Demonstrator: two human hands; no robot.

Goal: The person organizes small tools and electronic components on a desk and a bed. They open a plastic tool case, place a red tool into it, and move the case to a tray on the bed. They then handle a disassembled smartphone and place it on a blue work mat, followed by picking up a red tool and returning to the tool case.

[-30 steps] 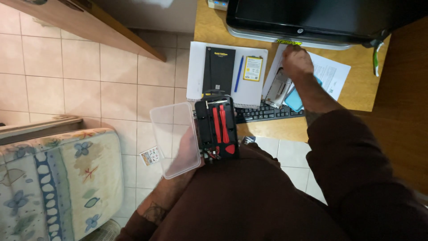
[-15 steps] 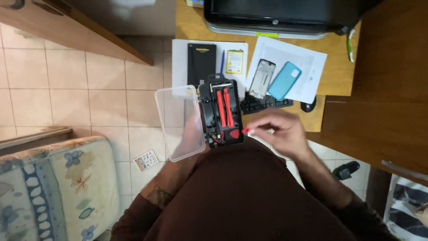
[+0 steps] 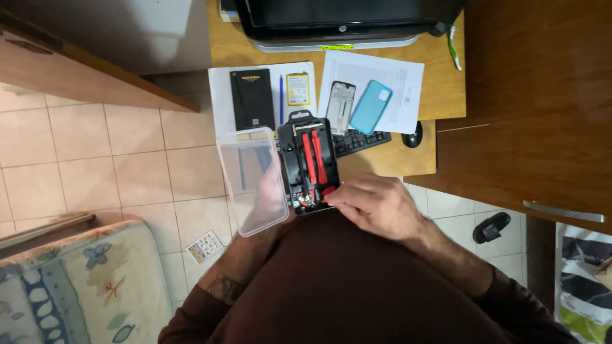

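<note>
Two red pry tools (image 3: 313, 158) fill the open tool case (image 3: 309, 162); right hand (image 3: 373, 205) pinches inside, left hidden.

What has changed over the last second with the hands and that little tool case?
The right hand left the papers on the desk, came back holding something small and red, and now rests at the near end of the black tool case. The left hand, mostly hidden, still supports the open case.

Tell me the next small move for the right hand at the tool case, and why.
Probably settle the tool into its slot and lift away: the right hand has its fingers at the lower end of the open black tool case, beside the red pry tools, with the clear lid swung open.
</note>
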